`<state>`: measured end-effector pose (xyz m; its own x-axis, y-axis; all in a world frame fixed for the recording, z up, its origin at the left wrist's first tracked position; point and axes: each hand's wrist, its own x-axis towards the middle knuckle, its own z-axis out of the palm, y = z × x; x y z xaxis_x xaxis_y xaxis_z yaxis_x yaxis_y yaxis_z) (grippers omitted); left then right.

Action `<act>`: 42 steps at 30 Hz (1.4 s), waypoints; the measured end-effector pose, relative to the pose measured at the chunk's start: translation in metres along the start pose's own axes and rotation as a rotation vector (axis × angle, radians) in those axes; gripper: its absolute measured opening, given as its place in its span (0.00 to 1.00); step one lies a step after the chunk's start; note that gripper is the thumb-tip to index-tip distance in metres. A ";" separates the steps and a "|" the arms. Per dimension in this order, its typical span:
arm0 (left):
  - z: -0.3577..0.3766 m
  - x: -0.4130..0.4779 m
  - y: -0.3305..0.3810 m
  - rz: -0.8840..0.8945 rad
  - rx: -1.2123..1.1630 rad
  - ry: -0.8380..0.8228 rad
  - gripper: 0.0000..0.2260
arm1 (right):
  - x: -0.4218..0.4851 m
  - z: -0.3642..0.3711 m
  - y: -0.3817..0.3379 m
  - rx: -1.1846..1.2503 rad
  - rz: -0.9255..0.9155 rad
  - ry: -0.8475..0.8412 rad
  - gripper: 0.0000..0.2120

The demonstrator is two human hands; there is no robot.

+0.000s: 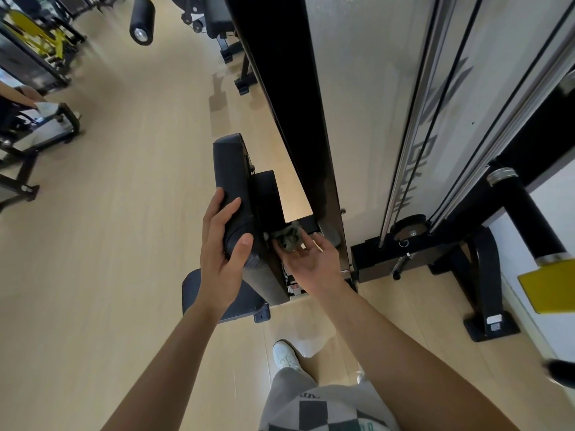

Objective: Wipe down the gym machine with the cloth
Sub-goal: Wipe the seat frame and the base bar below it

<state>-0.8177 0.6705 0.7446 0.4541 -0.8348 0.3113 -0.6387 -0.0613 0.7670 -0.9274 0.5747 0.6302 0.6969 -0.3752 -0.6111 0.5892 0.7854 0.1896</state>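
We take the black back pad point(236, 188) of the gym machine point(364, 76) as our mark. Our left hand point(222, 244) grips the pad's near end from the left, fingers curled over the padded face and the thumb pressed on the edge closest to us. Just right of the pad, at the black bracket behind it, our right hand point(311, 259) lies palm up, its fingertips pinching a crumpled olive-grey cloth point(289, 239); the cloth touches the metal there. So of the two hands, one is wrapped round the pad and the other is closed on the cloth. Further right of the pad rises the black upright column point(295, 119), and beyond it the machine's pale side with a chrome guide rod point(400, 169). Below the pad, nearer us, sits the dark seat pad point(245, 303), partly hidden by our left forearm. Left of the pad spreads the pale wooden floor point(109, 228), and nearer us than the pad, down on that floor, stands a white shoe point(284, 354)
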 end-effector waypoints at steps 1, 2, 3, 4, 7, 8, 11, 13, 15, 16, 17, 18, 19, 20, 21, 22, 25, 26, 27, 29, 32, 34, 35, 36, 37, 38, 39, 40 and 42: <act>0.000 0.000 0.000 0.000 -0.003 0.000 0.24 | -0.001 -0.003 0.000 -0.030 -0.001 -0.010 0.19; 0.000 -0.001 0.000 0.002 -0.004 0.000 0.24 | -0.003 -0.008 0.000 -0.066 -0.012 -0.006 0.19; -0.001 -0.001 0.000 0.006 -0.003 0.001 0.24 | -0.004 -0.014 -0.001 -0.103 -0.028 0.006 0.19; -0.001 0.000 0.000 0.009 -0.002 0.001 0.24 | -0.004 -0.019 -0.003 -0.134 -0.042 0.029 0.19; 0.000 -0.001 0.001 0.006 -0.005 0.000 0.24 | 0.000 -0.037 -0.012 -0.210 -0.067 0.116 0.18; 0.000 0.000 0.001 0.006 -0.008 0.000 0.24 | 0.002 -0.041 -0.014 -0.217 -0.067 0.132 0.17; -0.001 0.000 0.001 0.018 -0.001 -0.006 0.24 | 0.009 -0.040 -0.016 -0.150 -0.053 0.158 0.13; -0.002 0.000 0.001 0.017 0.008 -0.013 0.24 | 0.016 -0.036 -0.013 -0.076 -0.050 0.142 0.13; -0.002 0.000 0.001 0.018 0.015 -0.018 0.24 | 0.021 -0.031 -0.011 -0.022 -0.056 0.124 0.16; -0.002 0.000 0.001 0.020 0.015 -0.020 0.24 | 0.022 -0.030 -0.010 0.009 -0.054 0.113 0.17; -0.002 0.000 0.000 0.025 0.015 -0.021 0.24 | 0.022 -0.030 -0.009 0.036 -0.049 0.101 0.18; -0.002 0.000 0.000 0.029 0.013 -0.020 0.24 | 0.020 -0.030 -0.009 0.045 -0.049 0.100 0.18; -0.002 0.000 -0.001 0.032 0.010 -0.019 0.24 | 0.018 -0.030 -0.009 0.045 -0.053 0.096 0.18; -0.002 0.000 -0.001 0.031 0.007 -0.016 0.24 | 0.017 -0.032 -0.010 0.029 -0.060 0.085 0.18; -0.002 0.000 -0.001 0.028 0.004 -0.014 0.24 | 0.014 -0.033 -0.012 0.004 -0.067 0.066 0.18; -0.001 0.000 -0.001 0.023 -0.002 -0.012 0.24 | 0.012 -0.034 -0.014 -0.044 -0.083 0.052 0.17; 0.001 -0.001 0.000 0.020 -0.027 -0.002 0.24 | 0.003 -0.035 -0.017 -0.354 -0.198 0.013 0.17; 0.001 -0.001 -0.001 0.021 -0.034 -0.001 0.23 | 0.002 -0.036 -0.015 -0.504 -0.260 0.023 0.18; 0.001 -0.001 -0.001 0.021 -0.037 -0.002 0.23 | 0.001 -0.038 -0.012 -0.660 -0.328 0.029 0.19; 0.000 -0.001 -0.002 0.022 -0.040 -0.006 0.23 | 0.005 -0.044 -0.007 -1.007 -0.479 -0.003 0.24; -0.001 -0.001 -0.003 0.022 -0.045 -0.011 0.23 | 0.022 -0.044 -0.004 -1.552 -0.650 -0.125 0.29; -0.001 0.000 -0.002 0.025 -0.046 -0.015 0.23 | 0.038 -0.041 -0.004 -1.868 -0.786 -0.126 0.33; -0.002 0.000 -0.002 0.024 -0.046 -0.018 0.23 | 0.045 -0.042 -0.003 -1.996 -0.836 -0.108 0.34; -0.002 0.000 -0.003 0.021 -0.046 -0.020 0.23 | 0.050 -0.044 -0.002 -2.089 -0.868 -0.092 0.35; -0.003 0.000 -0.003 0.019 -0.046 -0.021 0.23 | 0.051 -0.046 -0.002 -2.142 -0.898 -0.081 0.35; -0.003 0.000 -0.003 0.017 -0.045 -0.021 0.23 | 0.049 -0.049 -0.003 -2.169 -0.940 -0.092 0.34; -0.003 0.000 -0.003 0.017 -0.043 -0.019 0.23 | 0.045 -0.051 -0.003 -2.178 -0.966 -0.097 0.32; -0.003 0.000 -0.002 0.018 -0.040 -0.017 0.23 | 0.042 -0.054 -0.003 -2.161 -0.969 -0.104 0.29; -0.002 0.000 -0.002 0.021 -0.038 -0.016 0.24 | 0.037 -0.069 0.000 -2.088 -0.848 -0.113 0.26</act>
<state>-0.8156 0.6717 0.7444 0.4311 -0.8441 0.3188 -0.6239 -0.0236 0.7812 -0.9298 0.5943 0.5544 0.6545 -0.7549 -0.0419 -0.3954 -0.2945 -0.8700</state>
